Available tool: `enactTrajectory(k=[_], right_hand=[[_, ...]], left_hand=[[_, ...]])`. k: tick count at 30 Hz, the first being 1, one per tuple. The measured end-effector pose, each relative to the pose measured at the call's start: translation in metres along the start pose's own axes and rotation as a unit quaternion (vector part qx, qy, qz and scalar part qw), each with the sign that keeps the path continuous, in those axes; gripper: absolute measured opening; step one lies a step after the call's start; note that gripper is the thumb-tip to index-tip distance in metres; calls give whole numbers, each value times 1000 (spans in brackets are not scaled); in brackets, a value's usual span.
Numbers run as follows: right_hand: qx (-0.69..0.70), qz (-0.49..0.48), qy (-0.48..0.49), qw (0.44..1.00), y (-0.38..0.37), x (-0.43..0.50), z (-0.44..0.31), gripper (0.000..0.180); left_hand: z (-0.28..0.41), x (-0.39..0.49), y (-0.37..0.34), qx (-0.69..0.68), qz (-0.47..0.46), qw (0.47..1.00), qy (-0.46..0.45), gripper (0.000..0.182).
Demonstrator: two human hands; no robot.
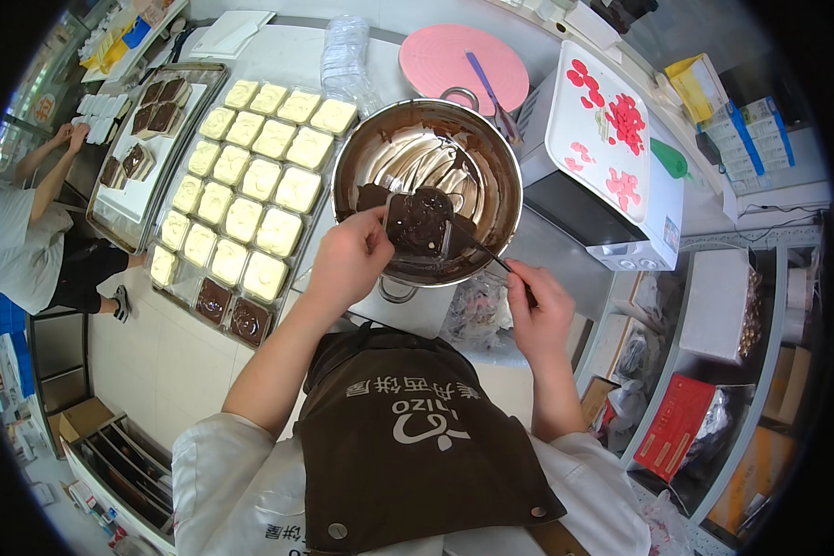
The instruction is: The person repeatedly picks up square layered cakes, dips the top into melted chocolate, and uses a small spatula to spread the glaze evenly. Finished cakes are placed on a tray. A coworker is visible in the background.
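My left hand (353, 256) grips the edge of a small clear plastic box (417, 226) over a steel mixing bowl (342, 156). Dark chocolate covers the top of what the box holds. In my right hand (538, 306) is the thin dark handle of a utensil (492, 256); its head reaches into the chocolate at the box and is hard to make out. Melted chocolate (452, 163) coats the bowl's inside. Left of the bowl, rows of clear boxes with pale cream tops (260, 179) stand on a tray. Two chocolate-topped boxes (250, 321) sit at its near end.
A pink turntable (452, 62) carries a spatula (483, 76) behind the bowl. To the right, a white tray (563, 90) with red and pink pieces rests on an oven (584, 208). Another tray (139, 240) holds chocolate-topped cakes. A co-worker (28, 222) stands far left.
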State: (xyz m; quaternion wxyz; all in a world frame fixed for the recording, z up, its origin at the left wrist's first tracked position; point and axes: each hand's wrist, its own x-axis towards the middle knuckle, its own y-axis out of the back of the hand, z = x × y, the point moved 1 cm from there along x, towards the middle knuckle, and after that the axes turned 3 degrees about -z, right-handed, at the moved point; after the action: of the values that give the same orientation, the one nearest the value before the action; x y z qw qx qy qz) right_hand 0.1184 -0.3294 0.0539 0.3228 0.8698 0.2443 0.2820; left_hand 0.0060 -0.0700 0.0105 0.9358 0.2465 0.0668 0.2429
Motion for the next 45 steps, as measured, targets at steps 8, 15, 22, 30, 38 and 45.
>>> enactTrajectory(k=[8, 15, 22, 30, 38, 45], right_hand=[[41, 37, 73, 996, 10, 0, -3, 22], [59, 48, 90, 993, 7, 1, -4, 21], [57, 72, 100, 991, 10, 1, -2, 21], [64, 84, 105, 989, 11, 1, 1, 22], [62, 90, 94, 989, 10, 0, 2, 21], [61, 101, 78, 990, 9, -2, 3, 18]], left_hand=[[31, 15, 44, 136, 28, 979, -149, 10], [54, 18, 63, 187, 40, 964, -184, 8], [54, 20, 63, 229, 60, 952, -193, 10], [55, 21, 63, 242, 60, 947, -202, 11], [59, 23, 66, 267, 51, 941, -200, 11], [45, 29, 63, 177, 29, 975, -131, 11]])
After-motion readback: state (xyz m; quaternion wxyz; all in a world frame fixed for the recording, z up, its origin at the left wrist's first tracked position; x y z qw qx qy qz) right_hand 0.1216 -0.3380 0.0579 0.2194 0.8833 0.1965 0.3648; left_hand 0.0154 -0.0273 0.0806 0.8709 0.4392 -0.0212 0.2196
